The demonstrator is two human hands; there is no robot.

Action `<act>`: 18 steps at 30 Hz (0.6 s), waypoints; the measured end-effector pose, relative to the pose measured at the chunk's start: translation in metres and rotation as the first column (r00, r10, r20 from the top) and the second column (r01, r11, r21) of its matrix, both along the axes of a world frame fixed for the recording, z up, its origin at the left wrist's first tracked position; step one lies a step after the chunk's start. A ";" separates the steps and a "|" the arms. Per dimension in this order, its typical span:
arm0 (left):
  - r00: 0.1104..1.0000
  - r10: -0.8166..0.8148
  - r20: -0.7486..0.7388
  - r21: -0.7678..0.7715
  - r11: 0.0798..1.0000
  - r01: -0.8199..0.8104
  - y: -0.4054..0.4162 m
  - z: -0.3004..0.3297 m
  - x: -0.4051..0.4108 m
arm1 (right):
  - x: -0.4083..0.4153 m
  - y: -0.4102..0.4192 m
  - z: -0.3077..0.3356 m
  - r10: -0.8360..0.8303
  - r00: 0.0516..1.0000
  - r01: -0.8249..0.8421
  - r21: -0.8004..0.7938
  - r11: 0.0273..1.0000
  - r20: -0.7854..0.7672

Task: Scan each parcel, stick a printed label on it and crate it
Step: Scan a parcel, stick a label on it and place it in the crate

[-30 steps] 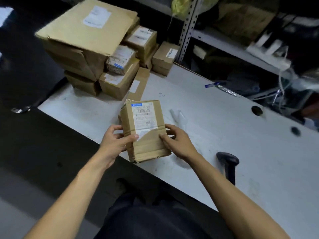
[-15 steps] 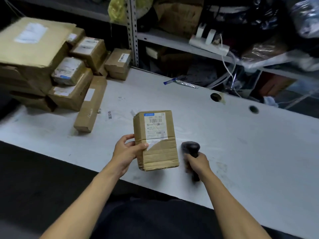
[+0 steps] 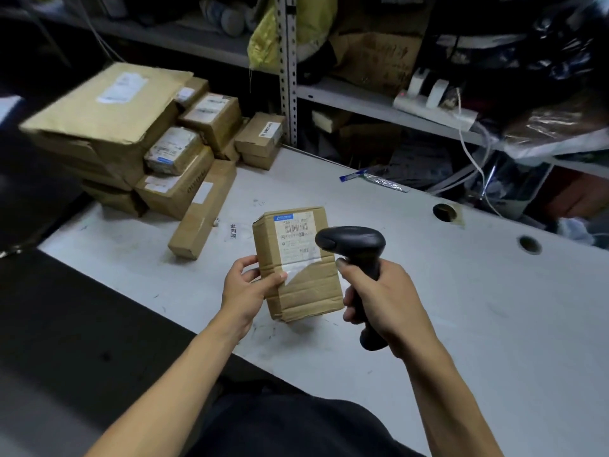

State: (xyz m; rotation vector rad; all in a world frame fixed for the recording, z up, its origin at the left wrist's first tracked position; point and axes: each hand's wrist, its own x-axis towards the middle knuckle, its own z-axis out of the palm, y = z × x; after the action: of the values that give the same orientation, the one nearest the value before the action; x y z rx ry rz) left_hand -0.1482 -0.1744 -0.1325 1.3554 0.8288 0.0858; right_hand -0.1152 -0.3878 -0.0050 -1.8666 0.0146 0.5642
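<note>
A small brown cardboard parcel [image 3: 301, 288] with a white barcode label on its upper face is held tilted above the white table [image 3: 494, 291]. My left hand [image 3: 245, 288] grips its left edge, thumb on the front. My right hand [image 3: 384, 301] is closed around the handle of a black handheld barcode scanner [image 3: 354, 240]. The scanner's head hovers just right of the label, its front pointing left, and it covers the label's right edge.
A pile of several labelled cardboard parcels [image 3: 131, 140] fills the table's far left, with a long narrow box [image 3: 202, 209] lying in front of it. Two cable holes [image 3: 445, 212] pierce the table's back right. Cluttered metal shelving [image 3: 362, 97] stands behind.
My right hand let go of the parcel, took the scanner from the table on the right and lifted it up to the label. My left hand kept holding the parcel.
</note>
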 end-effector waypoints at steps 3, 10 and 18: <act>1.000 0.007 -0.001 -0.002 1.000 -0.007 -0.003 -0.001 0.004 | 0.004 -0.004 -0.002 0.002 1.000 -0.002 -0.013 1.000 0.008; 1.000 -0.028 0.001 0.007 1.000 0.028 -0.017 0.014 0.027 | 0.019 -0.025 -0.033 -0.157 0.988 0.157 -0.090 0.984 0.006; 0.926 -0.348 -0.150 0.094 0.927 0.363 -0.066 -0.013 0.113 | 0.016 -0.093 -0.145 -0.280 0.958 0.211 -0.522 0.826 -0.056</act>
State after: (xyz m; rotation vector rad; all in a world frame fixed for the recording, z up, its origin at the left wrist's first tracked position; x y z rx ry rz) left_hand -0.0355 -0.2407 -0.1459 1.6205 0.6805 -0.2440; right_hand -0.0992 -0.4813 -0.1501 -2.2934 0.5375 0.5317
